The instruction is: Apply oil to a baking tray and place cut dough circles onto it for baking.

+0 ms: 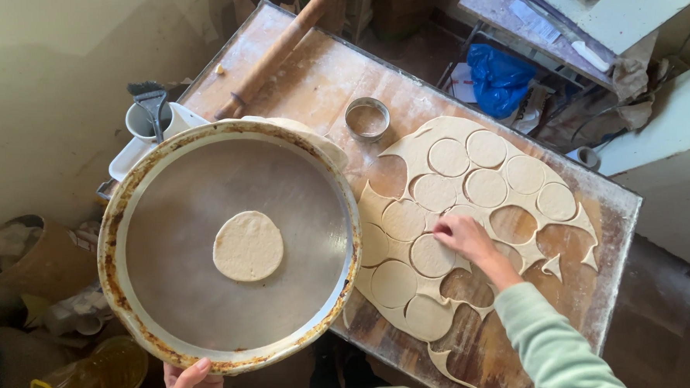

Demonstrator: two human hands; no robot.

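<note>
- So, floured wooden table (521,330) jammed into a cluttered room, blue bag (499,75) past its far edge.
- One round metal tray (167,202) over the left edge, gripped at its near rim by left hand (190,385).
- One dough disc (247,245) mid-tray.
- Right hand (461,235), fingers curled, pinching at a cut circle in the rolled dough sheet (435,136), mid-table.
- One ring cutter (367,119), one rolling pin (277,53) by the far corner.

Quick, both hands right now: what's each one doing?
Left hand: closed on the rim of the round baking pan.
Right hand: open, fingertips on a cut dough circle, holding nothing.
</note>
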